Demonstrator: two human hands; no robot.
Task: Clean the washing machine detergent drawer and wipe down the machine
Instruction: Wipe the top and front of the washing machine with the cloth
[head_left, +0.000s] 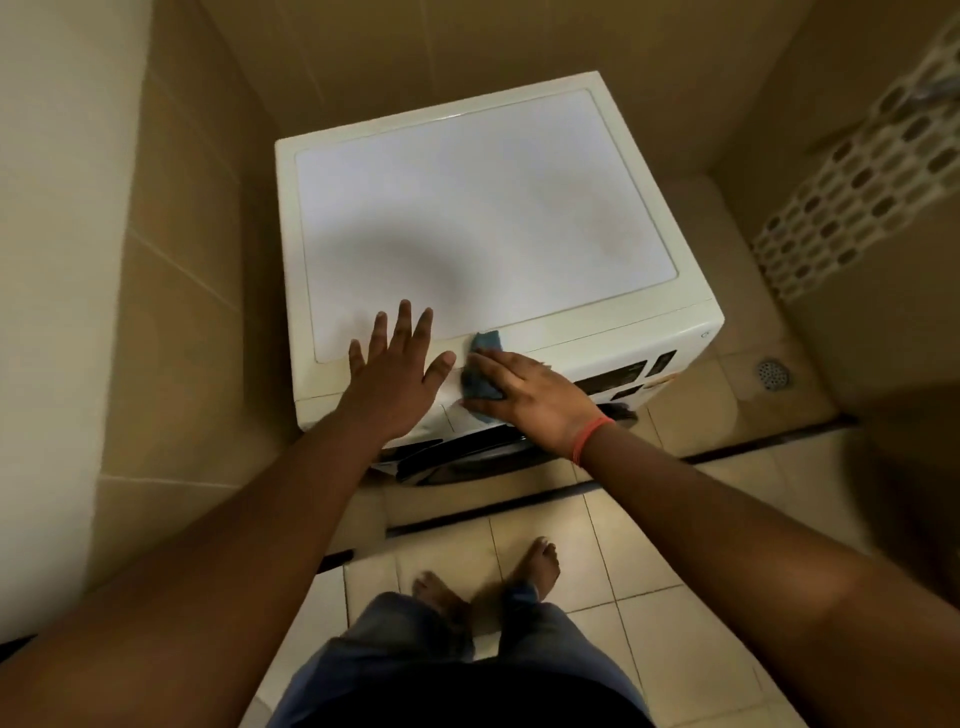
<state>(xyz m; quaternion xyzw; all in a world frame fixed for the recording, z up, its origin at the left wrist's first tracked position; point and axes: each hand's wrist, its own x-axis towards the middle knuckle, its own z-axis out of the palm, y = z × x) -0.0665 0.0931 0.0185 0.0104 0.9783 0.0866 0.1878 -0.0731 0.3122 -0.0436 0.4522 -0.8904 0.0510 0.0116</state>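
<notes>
A white front-loading washing machine (483, 208) stands in a tiled corner, seen from above. My left hand (395, 374) lies flat with fingers spread on the front left edge of its top. My right hand (530, 400) holds a blue cloth (483, 364) against the upper front edge, just right of the left hand. The cloth pokes out above and under my fingers. The dark control panel (623, 376) shows to the right of my right hand. My hands hide the detergent drawer area at the front left.
Beige tiled walls close in on the left and behind the machine. A white perforated laundry basket (857, 171) leans at the upper right. A floor drain (774, 374) sits right of the machine. My bare feet (488, 577) stand on the tiled floor in front.
</notes>
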